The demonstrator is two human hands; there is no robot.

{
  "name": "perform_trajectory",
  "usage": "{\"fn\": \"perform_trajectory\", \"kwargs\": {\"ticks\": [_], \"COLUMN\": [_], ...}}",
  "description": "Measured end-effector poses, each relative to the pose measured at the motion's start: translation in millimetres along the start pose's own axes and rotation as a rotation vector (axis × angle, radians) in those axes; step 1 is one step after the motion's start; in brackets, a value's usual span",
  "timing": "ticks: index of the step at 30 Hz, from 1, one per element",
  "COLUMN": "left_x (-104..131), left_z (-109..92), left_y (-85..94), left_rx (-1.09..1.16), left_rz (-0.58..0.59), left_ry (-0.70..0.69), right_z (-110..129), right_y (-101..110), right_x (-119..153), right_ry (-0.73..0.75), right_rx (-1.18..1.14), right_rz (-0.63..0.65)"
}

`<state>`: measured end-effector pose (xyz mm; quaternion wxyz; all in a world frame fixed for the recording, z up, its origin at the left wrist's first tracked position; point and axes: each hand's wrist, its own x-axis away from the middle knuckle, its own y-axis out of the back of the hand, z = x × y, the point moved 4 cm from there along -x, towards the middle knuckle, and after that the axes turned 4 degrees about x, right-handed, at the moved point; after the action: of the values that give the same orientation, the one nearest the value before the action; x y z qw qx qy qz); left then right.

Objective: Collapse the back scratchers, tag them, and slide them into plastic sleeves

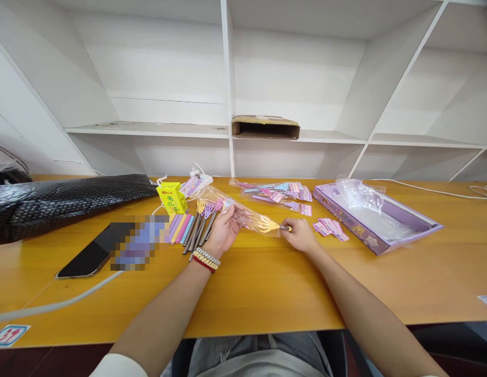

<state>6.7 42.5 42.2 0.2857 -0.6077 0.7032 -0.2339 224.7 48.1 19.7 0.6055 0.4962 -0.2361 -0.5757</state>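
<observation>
My left hand [224,230] pinches a long clear plastic bag [249,222] between thumb and fingers, over the middle of the table. At the bag's right end lies the yellow claw-shaped head of a back scratcher [268,224], seemingly inside the film. My right hand [300,234] is closed around its dark metal rod; the rest of the rod is hidden in the fist. Just left of my left hand, several back scratchers [199,226] with yellow, purple and pink heads lie side by side. Coloured tubes [181,229] are lined up next to them.
Bagged back scratchers [275,192] lie behind my hands. Pink cards [330,229] and an open purple box [375,242] are on the right. At left are a yellow drink carton [172,198], a phone [92,255], a cable and a black wrapped bundle [70,207]. Shelves stand behind.
</observation>
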Motion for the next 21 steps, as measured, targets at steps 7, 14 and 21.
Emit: {"fn": "perform_trajectory", "kwargs": {"ticks": [7,14,21], "left_x": [3,4,18], "left_z": [-1,4,16], "left_y": [-3.2,-2.4,-14.3], "left_rx": [0.039,0.023,-0.304], "left_rz": [0.079,0.068,0.349], "left_ry": [0.058,0.094,0.279], "right_z": [-3,-10,-4], "right_y": [6,15,14], "right_x": [1,8,1], "right_ry": [0.008,0.066,-0.067], "right_rx": [-0.146,-0.404,-0.562], "right_rz": [-0.161,-0.313,-0.294]}}
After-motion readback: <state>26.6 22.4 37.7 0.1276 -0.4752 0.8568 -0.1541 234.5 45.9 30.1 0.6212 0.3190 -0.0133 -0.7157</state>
